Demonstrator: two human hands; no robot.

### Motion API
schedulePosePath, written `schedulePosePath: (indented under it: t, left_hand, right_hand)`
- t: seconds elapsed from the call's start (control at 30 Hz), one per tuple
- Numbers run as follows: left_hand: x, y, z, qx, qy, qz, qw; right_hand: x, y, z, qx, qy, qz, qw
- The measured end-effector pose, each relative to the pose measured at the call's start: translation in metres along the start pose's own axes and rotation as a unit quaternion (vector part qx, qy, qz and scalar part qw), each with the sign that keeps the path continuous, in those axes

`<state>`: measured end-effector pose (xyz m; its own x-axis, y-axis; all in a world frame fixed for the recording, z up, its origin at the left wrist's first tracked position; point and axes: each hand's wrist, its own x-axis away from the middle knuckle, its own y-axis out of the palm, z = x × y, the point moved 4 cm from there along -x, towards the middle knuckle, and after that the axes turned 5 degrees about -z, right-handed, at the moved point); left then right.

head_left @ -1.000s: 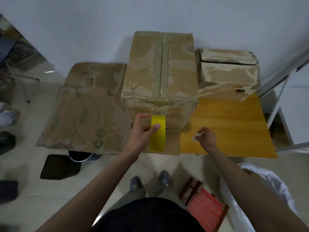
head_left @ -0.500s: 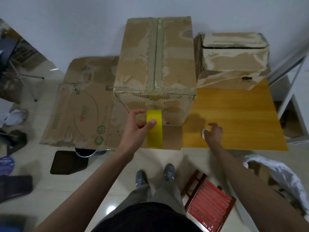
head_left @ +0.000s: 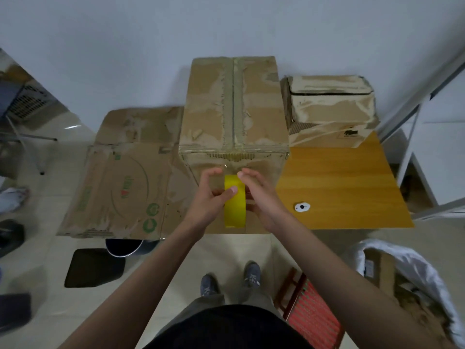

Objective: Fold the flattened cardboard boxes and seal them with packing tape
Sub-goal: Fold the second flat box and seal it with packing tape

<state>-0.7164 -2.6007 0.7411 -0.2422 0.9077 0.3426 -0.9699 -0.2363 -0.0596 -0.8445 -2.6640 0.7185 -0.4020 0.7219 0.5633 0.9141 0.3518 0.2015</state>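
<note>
At the centre of the bench (head_left: pixel 352 187) stood a large folded box (head_left: pixel 234 109), its top flaps closed and a strip of tape running along the centre seam from 12 o'clock toward the near edge. That seam looked sealed, so I judged this box nearly done. The left hand (head_left: pixel 208 197) held the yellow tape roll (head_left: pixel 234 200) against the box's near face, thumb curled over the roll. The right hand (head_left: pixel 261 197) sat just beside the roll at 3 o'clock, fingers loosely curved; whether its grip held the tape's free end I could not tell. A second box (head_left: pixel 329 109), already taped, stood at 2 o'clock. At 9 o'clock a flattened box (head_left: pixel 120 182) lay unfolded, so at least that one remained. A small white object (head_left: pixel 302 207) rested on the bench at 4 o'clock.
</note>
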Motion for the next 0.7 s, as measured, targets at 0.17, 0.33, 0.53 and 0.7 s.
schedulePosePath:
  t: [0.17,0.33,0.53,0.7]
  left_hand:
    - [-0.001,0.001,0.002,0.0,-0.007,0.004,1.0]
    - [-0.003,-0.002,-0.002,-0.006,-0.024,0.002,1.0]
    - [-0.001,0.001,-0.025,-0.045,-0.074,-0.014,0.996]
    - [-0.002,0.0,-0.015,-0.212,-0.018,-0.023,0.977]
  right_hand:
    - [-0.003,0.014,-0.007,-0.06,0.023,0.051,0.997]
    - [-0.01,0.017,-0.007,-0.107,0.066,0.075,0.989]
    - [-0.002,0.015,0.013,-0.095,0.09,0.091,0.987]
    - [0.013,0.006,0.018,-0.039,0.031,0.098,0.994]
